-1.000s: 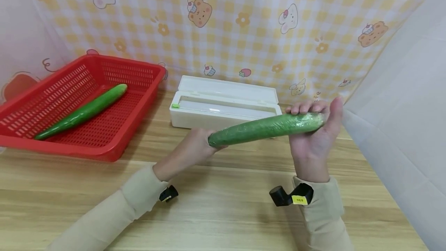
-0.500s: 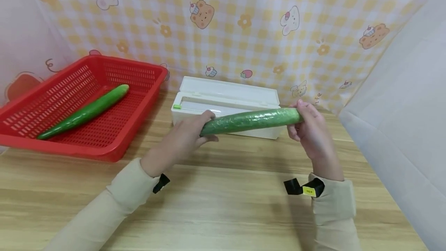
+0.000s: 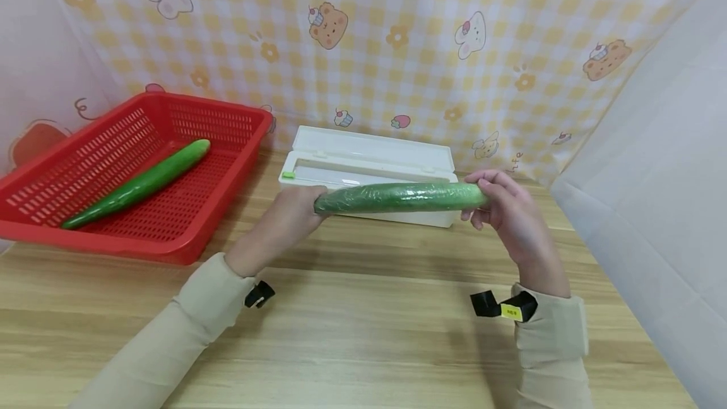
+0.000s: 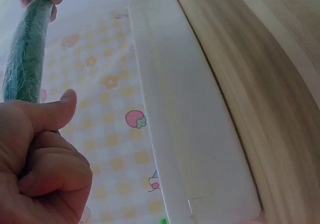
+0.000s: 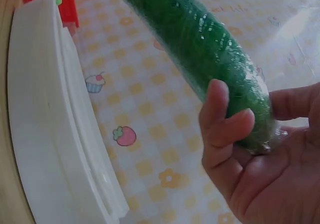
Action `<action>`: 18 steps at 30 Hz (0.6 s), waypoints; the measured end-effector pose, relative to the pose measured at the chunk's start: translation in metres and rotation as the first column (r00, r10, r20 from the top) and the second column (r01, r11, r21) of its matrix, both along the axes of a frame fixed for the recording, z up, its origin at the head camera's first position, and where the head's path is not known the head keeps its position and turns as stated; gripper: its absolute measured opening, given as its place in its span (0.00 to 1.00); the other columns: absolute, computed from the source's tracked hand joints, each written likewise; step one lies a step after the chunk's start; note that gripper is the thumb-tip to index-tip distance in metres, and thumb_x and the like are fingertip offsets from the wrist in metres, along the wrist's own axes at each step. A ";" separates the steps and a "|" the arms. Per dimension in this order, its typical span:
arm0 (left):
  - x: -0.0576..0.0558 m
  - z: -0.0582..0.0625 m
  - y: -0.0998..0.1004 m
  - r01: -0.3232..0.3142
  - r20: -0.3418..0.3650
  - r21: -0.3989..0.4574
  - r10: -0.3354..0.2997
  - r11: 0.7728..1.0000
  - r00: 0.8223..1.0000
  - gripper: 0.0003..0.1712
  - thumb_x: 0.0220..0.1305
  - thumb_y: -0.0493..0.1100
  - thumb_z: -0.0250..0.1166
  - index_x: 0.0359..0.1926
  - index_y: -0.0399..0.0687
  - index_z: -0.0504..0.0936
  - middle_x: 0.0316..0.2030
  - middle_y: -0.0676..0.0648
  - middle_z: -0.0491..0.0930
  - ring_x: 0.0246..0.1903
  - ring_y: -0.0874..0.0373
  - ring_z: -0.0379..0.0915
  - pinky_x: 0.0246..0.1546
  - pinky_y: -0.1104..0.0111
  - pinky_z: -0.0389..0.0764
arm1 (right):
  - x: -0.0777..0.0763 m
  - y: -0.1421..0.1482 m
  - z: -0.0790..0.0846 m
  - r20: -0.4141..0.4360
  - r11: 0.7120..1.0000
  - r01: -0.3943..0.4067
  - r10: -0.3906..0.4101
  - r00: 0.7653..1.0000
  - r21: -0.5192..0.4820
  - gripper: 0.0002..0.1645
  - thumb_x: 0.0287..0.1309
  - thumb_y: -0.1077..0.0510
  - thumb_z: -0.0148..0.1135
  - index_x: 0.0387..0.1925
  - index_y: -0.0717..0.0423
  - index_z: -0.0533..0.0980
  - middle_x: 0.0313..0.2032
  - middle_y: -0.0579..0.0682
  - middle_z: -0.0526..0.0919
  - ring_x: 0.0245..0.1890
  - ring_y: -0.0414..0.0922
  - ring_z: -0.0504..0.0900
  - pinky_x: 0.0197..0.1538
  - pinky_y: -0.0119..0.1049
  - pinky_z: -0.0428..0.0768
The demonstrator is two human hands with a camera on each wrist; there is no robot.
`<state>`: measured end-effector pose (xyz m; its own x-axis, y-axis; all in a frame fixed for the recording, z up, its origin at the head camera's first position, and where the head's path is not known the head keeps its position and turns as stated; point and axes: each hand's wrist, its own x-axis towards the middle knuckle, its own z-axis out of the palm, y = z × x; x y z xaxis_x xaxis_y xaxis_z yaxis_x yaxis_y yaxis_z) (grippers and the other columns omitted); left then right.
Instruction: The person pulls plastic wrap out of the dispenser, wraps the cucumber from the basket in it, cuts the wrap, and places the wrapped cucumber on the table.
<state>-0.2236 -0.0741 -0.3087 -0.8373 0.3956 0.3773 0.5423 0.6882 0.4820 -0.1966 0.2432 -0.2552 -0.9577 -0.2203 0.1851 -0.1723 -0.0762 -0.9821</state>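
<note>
A cucumber (image 3: 403, 197) wrapped in clear, shiny film is held level above the table, in front of the white box. My left hand (image 3: 292, 213) grips its darker end, the fingers curled round it in the left wrist view. At the paler end my right hand (image 3: 508, 216) holds it between thumb and fingers; in the right wrist view the film (image 5: 277, 134) looks bunched at that tip. Behind the cucumber stands the white cling film box (image 3: 372, 147), its lid raised and a roll inside. The cucumber hides part of the box's front.
A red plastic basket (image 3: 187, 248) stands at the left with another cucumber (image 3: 139, 185) lying in it. A green slider (image 3: 288, 175) sits at the box's left end. Behind hangs a yellow checked cloth (image 3: 375, 49), and a white panel (image 3: 653, 163) borders the right side.
The wrapped cucumber has shifted left and turned from tilted to nearly level. My right hand has gone from an upturned palm under its end to holding the tip; the left hand moved left with it.
</note>
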 end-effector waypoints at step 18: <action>0.017 -0.002 0.018 -0.071 -0.366 -0.186 -0.002 0.980 0.931 0.31 0.47 0.51 0.73 0.50 0.44 0.72 0.37 0.46 0.82 0.31 0.55 0.78 0.35 0.62 0.81 | 0.010 -0.030 0.003 0.005 0.984 -0.020 0.019 1.000 0.177 0.11 0.66 0.57 0.50 0.44 0.60 0.72 0.42 0.53 0.71 0.29 0.42 0.79 0.38 0.32 0.81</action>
